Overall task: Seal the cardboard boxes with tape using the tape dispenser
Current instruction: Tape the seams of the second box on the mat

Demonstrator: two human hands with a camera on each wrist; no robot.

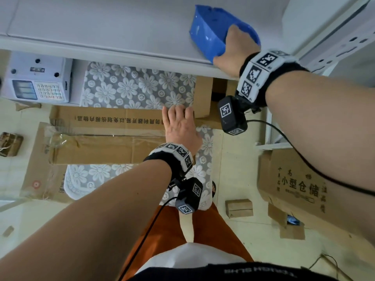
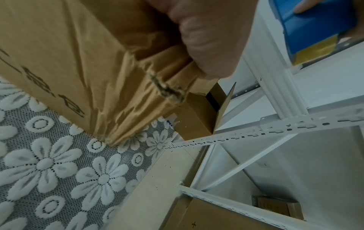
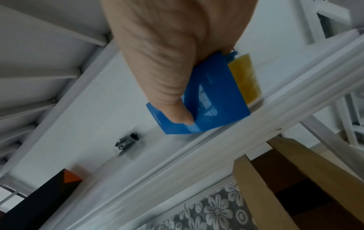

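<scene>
Small storeroom or packing area, white slotted-steel shelving (image 2: 256, 135) standing around, cardboard boxes (image 1: 294, 187) lying about, an electronic scale (image 1: 38, 78) sitting nearby

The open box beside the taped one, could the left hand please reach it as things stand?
Probably yes: the left hand rests on the taped box right next to the open box, with nothing between them, though the shelf overhangs it.

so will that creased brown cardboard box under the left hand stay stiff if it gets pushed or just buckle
Likely to buckle somewhat: the creased brown cardboard box has a crushed, torn corner and wrinkled walls. Its flaps probably flex, since the left hand presses them flat. It probably slides poorly on the lace floral cloth.
</scene>
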